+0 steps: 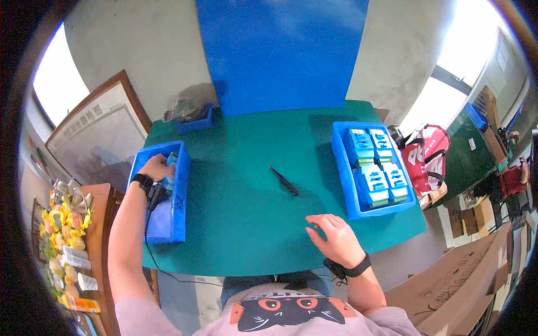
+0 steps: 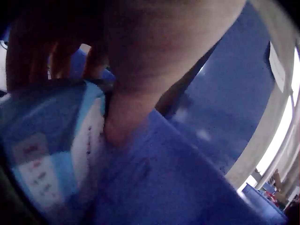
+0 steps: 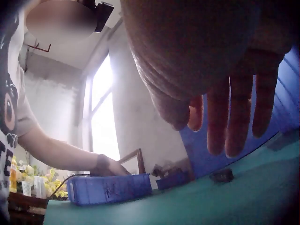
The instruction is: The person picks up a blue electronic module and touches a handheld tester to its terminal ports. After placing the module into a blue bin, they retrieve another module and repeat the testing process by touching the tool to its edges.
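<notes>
Bins of blue plastic are three on the green table [image 1: 235,229]: one left bin [image 1: 177,225], one right bin [image 1: 343,182] and one small bin [image 1: 204,121] at the back. Inside the right bin I count four blue-and-white packs [image 1: 372,182], arranged two by two. One black pen [image 1: 283,180] lies between the two larger bins. The left hand [image 1: 154,170] is reaching into the left bin and pinches one blue-and-white pack [image 2: 44,164]; the thumb is at its near side, the other fingers go over it, and their tips are partly hidden. This pack is thus under the palm, between thumb and fingers. The right hand [image 1: 338,241] holds nothing; its fingers are rather straight, slightly spread, near the front edge of the table.
</notes>
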Demonstrator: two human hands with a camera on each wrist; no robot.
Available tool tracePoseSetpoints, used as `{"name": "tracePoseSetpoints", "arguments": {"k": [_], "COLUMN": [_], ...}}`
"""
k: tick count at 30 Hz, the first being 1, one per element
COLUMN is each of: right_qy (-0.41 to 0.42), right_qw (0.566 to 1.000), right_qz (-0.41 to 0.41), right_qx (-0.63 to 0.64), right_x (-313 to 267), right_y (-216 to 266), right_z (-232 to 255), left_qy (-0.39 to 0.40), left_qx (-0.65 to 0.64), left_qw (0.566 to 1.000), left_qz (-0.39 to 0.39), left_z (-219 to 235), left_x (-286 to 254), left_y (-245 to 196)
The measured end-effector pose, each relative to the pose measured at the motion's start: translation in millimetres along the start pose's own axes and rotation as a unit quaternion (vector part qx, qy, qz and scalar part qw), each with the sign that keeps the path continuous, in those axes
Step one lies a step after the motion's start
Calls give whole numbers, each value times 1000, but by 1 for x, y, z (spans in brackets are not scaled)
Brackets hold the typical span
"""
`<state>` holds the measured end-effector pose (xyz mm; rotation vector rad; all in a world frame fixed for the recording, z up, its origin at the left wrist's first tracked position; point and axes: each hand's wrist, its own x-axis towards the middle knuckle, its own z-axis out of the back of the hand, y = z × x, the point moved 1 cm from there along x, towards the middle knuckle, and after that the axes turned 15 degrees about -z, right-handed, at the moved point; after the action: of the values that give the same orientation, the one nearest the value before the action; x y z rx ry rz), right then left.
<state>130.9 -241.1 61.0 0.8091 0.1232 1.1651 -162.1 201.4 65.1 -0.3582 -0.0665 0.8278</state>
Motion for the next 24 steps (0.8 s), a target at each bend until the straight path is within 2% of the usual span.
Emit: {"name": "tracePoseSetpoints", "arguments": {"k": [2,5,6,7,8,9,10,11,13,15,16,18,19,20,21,22,24], "right_qy": [1,5,13,20,28,23,19,16,8,-8,-19,-41,-48,-57,-65,-25,-20], "right_qw": [1000,1000,1000,1000,999,1000,1000,1000,1000,1000,1000,997,994,989,983,977,972], "right_qz": [0,-6,-9,-13,-16,-18,-18,-18,-21,-20,-20,-42,-61,-79,-98,-131,-144], "right_qx": [5,0,-3,-6,-10,-7,-4,0,5,-2,-11,-39,-73,-107,-142,-167,-185], "right_x": [0,-1,-1,-3,-3,-2,1,4,17,36,47,68,75,83,89,93,97], "right_y": [-1,-2,-3,-6,-7,-7,-6,-4,6,17,22,20,13,6,-1,-7,-22], "right_z": [1,4,6,7,8,9,9,9,5,-2,-9,-28,-39,-50,-57,-63,-74], "left_qy": [-39,-83,-107,-176,-209,-219,-237,-245,-259,-220,-278,-246,-163,-108,-111,-98,-92], "left_qx": [-32,-54,-73,-85,-226,-215,-460,-537,-676,-735,-549,-510,-667,-807,-806,-831,-823], "left_qw": [998,995,991,980,951,949,854,803,680,622,764,807,719,573,577,543,559], "left_qz": [20,-8,-16,21,-23,67,-59,-78,-116,-156,-193,-167,-110,-96,-72,-69,-49], "left_z": [-1,-4,16,36,52,81,83,85,88,51,11,-48,-68,-94,-109,-123,-132], "left_x": [-2,0,-8,-25,-31,-55,-56,-62,-79,-76,-65,-52,-47,-42,-41,-35,-28], "left_y": [1,38,24,-9,-21,-76,-69,-82,-137,-149,-147,-174,-202,-217,-226,-229,-232]}}
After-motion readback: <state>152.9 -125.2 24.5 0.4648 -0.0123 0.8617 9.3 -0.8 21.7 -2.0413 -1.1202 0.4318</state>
